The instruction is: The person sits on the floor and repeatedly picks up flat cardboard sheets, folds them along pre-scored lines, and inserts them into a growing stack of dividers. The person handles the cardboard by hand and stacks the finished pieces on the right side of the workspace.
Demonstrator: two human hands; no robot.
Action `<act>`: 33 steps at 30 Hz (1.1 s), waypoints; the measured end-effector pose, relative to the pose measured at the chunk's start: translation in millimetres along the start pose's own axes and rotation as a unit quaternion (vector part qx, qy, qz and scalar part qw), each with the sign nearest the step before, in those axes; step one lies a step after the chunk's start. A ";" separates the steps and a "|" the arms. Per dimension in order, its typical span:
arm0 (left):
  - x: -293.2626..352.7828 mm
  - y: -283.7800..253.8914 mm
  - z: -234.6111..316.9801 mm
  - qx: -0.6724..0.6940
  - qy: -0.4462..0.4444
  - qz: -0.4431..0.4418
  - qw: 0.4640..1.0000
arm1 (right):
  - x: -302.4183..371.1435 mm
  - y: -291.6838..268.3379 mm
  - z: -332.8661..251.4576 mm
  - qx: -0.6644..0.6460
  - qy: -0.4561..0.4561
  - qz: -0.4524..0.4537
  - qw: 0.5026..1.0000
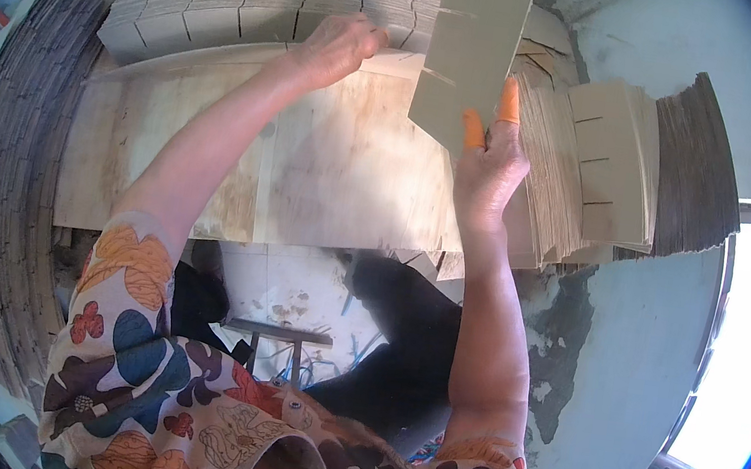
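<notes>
My right hand (492, 169), with orange covers on its thumb and a finger, grips the lower end of a long grey slotted cardboard strip (470, 57). The strip stands raised over the far right part of the wooden table (216, 147). Toward the table's far side, my left hand (341, 48) is closed, its fingers curled beside the long stack of slotted cardboard strips (254, 5). Whatever its fingertips may hold is hidden.
Another pile of slotted cardboard (613, 161) stands at the right, with darker cardboard sheets (695, 168) behind it. A tall stack of cardboard (20, 159) lines the left side. Below the table's near edge is a small metal-legged stand (279, 332). A pale wall (624, 362) bounds the right.
</notes>
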State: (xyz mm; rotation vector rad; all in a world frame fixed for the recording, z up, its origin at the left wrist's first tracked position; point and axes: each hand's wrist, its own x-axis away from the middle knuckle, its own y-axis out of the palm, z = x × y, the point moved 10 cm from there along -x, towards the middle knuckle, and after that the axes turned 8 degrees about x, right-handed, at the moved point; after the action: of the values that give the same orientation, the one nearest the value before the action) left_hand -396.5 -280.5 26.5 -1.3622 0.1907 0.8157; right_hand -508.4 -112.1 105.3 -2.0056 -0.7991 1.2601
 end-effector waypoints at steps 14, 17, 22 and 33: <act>7.8 3.7 45.9 -0.008 -0.007 -0.065 0.998 | 2.4 -9.5 -3.8 0.049 -0.001 -0.017 0.999; 5.6 3.4 52.2 0.000 0.002 -0.058 0.998 | 3.9 -9.7 -5.4 0.037 -0.025 -0.001 0.999; -0.5 -20.7 80.6 0.070 0.042 0.012 0.997 | 10.0 8.2 8.0 0.057 -0.011 -0.058 0.997; 4.1 -57.1 110.1 0.121 0.087 0.090 0.985 | 15.6 13.8 3.4 0.052 -0.022 -0.086 0.995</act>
State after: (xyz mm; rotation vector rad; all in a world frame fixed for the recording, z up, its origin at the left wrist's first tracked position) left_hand -394.5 -177.5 95.6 -1.1969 0.5387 0.7953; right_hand -503.8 -108.1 85.2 -1.7927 -0.8884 1.2234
